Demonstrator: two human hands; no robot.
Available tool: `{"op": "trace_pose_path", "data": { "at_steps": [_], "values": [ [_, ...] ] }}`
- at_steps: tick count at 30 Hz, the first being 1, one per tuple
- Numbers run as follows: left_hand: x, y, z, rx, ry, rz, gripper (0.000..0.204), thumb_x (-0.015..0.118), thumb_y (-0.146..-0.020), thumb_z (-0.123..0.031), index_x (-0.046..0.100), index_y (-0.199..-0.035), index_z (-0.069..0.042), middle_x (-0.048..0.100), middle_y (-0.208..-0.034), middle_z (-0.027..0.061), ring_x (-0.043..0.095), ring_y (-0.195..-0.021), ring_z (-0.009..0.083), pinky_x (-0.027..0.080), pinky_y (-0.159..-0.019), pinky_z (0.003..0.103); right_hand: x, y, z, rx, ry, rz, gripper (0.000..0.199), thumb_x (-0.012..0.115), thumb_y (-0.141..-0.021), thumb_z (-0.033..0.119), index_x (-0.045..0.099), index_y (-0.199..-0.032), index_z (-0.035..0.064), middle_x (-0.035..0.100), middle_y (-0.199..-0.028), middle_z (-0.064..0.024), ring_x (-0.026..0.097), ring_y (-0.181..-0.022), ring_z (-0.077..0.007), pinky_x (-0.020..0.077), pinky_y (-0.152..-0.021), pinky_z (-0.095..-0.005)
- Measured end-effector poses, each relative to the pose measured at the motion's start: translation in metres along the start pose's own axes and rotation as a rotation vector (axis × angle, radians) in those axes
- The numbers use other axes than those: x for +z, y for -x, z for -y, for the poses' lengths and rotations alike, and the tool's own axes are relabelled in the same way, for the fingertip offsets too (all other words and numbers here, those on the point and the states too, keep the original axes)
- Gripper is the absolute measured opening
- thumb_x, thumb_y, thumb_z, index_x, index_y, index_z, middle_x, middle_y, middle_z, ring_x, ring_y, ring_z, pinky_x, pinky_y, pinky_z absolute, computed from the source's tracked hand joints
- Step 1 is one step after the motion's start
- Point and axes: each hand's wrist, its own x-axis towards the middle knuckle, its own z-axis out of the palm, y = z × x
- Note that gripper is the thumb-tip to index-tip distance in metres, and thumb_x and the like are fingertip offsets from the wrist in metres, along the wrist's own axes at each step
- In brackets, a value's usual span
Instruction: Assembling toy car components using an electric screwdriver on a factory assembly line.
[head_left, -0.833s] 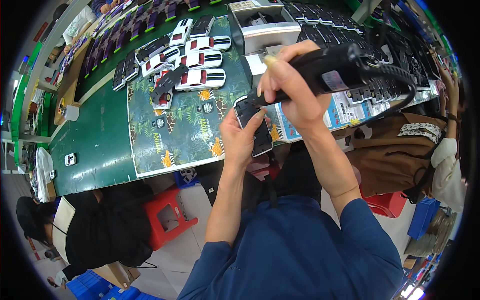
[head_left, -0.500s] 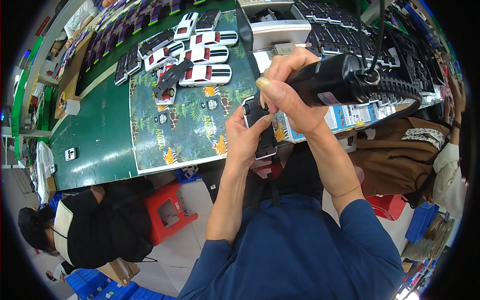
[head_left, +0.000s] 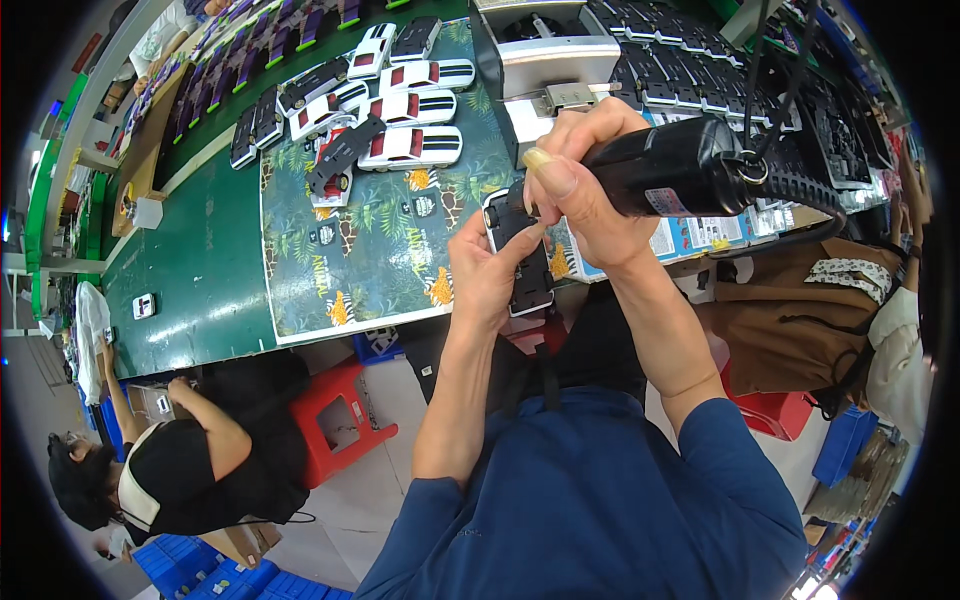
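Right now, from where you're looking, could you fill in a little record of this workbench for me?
Left hand: gripping a toy car, black underside up
Right hand: wrapped around a black corded electric screwdriver; tip hidden
Mat: jungle-print, bearing white toy cars with black stripes
Beyond the hands: open metal box
Far left: co-worker in dark clothing

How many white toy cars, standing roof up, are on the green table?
5: three cars side by side, one behind them, one at left; a white body partly hidden under a black chassis may be another.
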Motion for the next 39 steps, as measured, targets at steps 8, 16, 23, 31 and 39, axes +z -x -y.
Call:
{"op": "trace_pose_path", "data": {
  "at_steps": [8,16,23,31,39],
  "values": [
    [0.002,-0.003,0.000,0.001,0.043,-0.029,0.022,0.075,-0.083,-0.002,0.067,-0.103,0.000,0.071,-0.090,0.0077,0.067,-0.074,0.0129,0.056,-0.069,0.027,-0.008,-0.007,0.013,-0.081,-0.173,-0.035,0.020,0.079,-0.080,0.009,0.061,-0.088,0.0026,0.060,-0.065,-0.0023,0.055,-0.050,-0.0078,0.0464,-0.049,-0.0227],
    [-0.023,-0.005,0.007,-0.095,0.413,0.083,0.064,0.057,-0.080,0.015,0.041,-0.139,-0.004,0.054,-0.133,0.0230,0.060,-0.118,0.0405,0.052,-0.099,0.060,-0.054,-0.064,0.036,-0.266,-0.088,-0.085,0.012,0.063,-0.093,0.013,0.061,-0.090,0.0021,0.054,-0.066,-0.0043,0.054,-0.053,-0.0136,0.0477,-0.057,-0.0320],
    [-0.015,-0.007,0.002,-0.074,0.363,0.078,0.059,0.058,-0.078,0.012,0.042,-0.133,-0.002,0.057,-0.128,0.0251,0.065,-0.108,0.0422,0.062,-0.084,0.049,-0.051,-0.063,0.009,-0.330,0.220,-0.132,0.017,0.078,-0.084,0.011,0.067,-0.074,0.0022,0.061,-0.056,0.0010,0.058,-0.046,-0.0053,0.0442,-0.044,-0.0192],
    [-0.025,-0.006,0.011,-0.060,0.440,0.044,0.067,0.055,-0.079,0.012,0.042,-0.141,-0.008,0.062,-0.117,0.0180,0.065,-0.098,0.0288,0.056,-0.093,0.052,-0.041,-0.064,0.010,0.083,0.296,-0.027,0.023,0.075,-0.086,0.019,0.064,-0.075,0.0027,0.054,-0.052,-0.0002,0.050,-0.040,-0.0080,0.0423,-0.045,-0.0234],
    [-0.023,-0.010,0.009,-0.054,0.438,0.024,0.054,0.059,-0.077,0.014,0.047,-0.126,-0.003,0.058,-0.120,0.0161,0.064,-0.101,0.0270,0.062,-0.083,0.048,-0.024,0.015,0.053,0.092,-0.334,-0.052,0.016,0.066,-0.089,0.008,0.054,-0.088,-0.0012,0.053,-0.058,-0.0062,0.051,-0.044,-0.0127,0.0463,-0.048,-0.0275]
  ]
}}
